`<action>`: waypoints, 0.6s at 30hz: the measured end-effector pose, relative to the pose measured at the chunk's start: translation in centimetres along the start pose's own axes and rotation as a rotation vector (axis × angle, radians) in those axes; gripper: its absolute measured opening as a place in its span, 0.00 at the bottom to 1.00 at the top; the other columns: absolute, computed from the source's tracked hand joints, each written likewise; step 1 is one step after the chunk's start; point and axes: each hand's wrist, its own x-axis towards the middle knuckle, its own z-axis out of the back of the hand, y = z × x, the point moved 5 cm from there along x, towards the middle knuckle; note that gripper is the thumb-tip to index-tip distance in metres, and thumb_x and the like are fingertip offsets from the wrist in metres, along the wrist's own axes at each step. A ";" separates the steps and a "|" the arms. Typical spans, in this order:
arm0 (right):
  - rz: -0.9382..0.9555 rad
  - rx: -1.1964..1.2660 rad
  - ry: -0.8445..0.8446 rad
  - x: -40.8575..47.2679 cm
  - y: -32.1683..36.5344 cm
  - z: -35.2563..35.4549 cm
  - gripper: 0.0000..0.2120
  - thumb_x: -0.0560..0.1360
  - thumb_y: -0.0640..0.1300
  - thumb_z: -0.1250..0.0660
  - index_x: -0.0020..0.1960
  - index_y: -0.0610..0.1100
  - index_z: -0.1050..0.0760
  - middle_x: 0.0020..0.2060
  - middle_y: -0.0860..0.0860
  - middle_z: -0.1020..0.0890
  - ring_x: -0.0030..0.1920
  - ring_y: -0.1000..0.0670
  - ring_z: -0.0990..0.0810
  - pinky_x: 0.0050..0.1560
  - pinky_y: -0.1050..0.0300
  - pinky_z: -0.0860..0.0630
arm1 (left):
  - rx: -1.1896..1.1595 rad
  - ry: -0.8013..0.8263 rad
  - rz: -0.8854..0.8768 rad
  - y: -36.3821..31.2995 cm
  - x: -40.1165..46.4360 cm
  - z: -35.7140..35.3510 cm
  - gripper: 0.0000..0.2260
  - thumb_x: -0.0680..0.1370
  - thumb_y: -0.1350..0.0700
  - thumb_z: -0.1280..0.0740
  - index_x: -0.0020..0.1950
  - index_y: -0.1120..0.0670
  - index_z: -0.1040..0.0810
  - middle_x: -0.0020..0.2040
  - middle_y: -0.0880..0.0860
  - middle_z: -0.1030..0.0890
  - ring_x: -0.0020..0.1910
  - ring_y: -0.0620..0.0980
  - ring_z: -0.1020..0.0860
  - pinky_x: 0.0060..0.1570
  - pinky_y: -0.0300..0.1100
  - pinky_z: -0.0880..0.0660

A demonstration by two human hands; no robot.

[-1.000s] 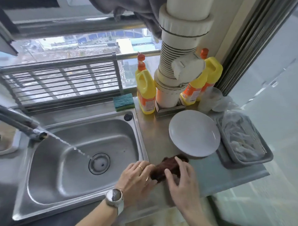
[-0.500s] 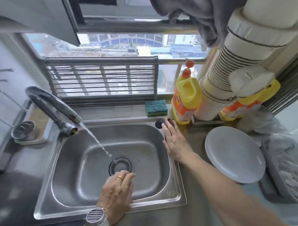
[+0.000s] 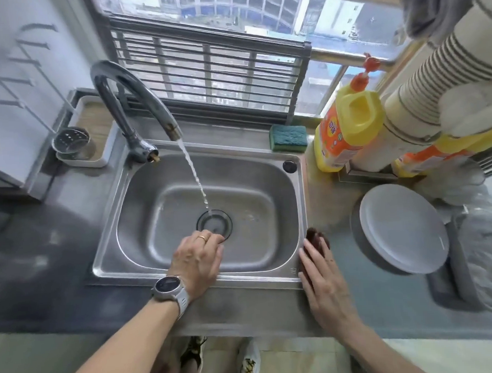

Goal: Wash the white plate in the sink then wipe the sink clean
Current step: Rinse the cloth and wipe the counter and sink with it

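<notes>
While tap runs, left hand [image 3: 198, 257] fingertips hidden in sink [image 3: 267, 179], grip unclear; right hand [image 3: 323, 270] flat, half-covering brown cloth [image 3: 316, 238].

The left hand [image 3: 198, 259] reached forward from the near left, forearm bare, a watch [image 3: 170, 289] strapped on the wrist and a ring on one finger. It lay palm down with its fingers [image 3: 213, 240] loosely extended toward the far side, gripping nothing. The right hand [image 3: 325, 278] came in from the near right, also palm down, its fingers [image 3: 312, 251] straight and close together, pointing far and resting flat. Both forearms angled inward toward each other.
</notes>
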 end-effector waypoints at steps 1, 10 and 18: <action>-0.001 0.024 -0.017 -1.4 1.5 -0.3 0.24 0.84 0.46 0.45 0.77 0.39 0.34 0.79 0.48 0.38 0.81 0.43 0.47 0.75 0.38 0.37 | 0.002 0.007 0.022 0.2 -0.1 -0.1 0.13 0.80 0.50 0.42 0.51 0.52 0.18 0.46 0.51 0.19 0.45 0.56 0.20 0.45 0.49 0.24; 0.068 0.164 -0.023 1.8 13.7 -4.4 0.25 0.83 0.47 0.44 0.79 0.42 0.38 0.78 0.44 0.35 0.77 0.46 0.36 0.77 0.49 0.38 | -0.006 0.013 0.191 1.1 -0.4 -0.3 0.14 0.80 0.49 0.43 0.49 0.52 0.19 0.45 0.53 0.17 0.46 0.57 0.21 0.47 0.51 0.23; -0.249 0.097 -0.124 -7.6 -5.0 0.6 0.26 0.78 0.43 0.45 0.76 0.41 0.33 0.79 0.45 0.39 0.80 0.42 0.42 0.75 0.38 0.38 | 0.013 0.081 0.184 1.1 -0.1 -0.9 0.12 0.80 0.49 0.43 0.49 0.51 0.21 0.46 0.52 0.18 0.47 0.56 0.22 0.49 0.51 0.25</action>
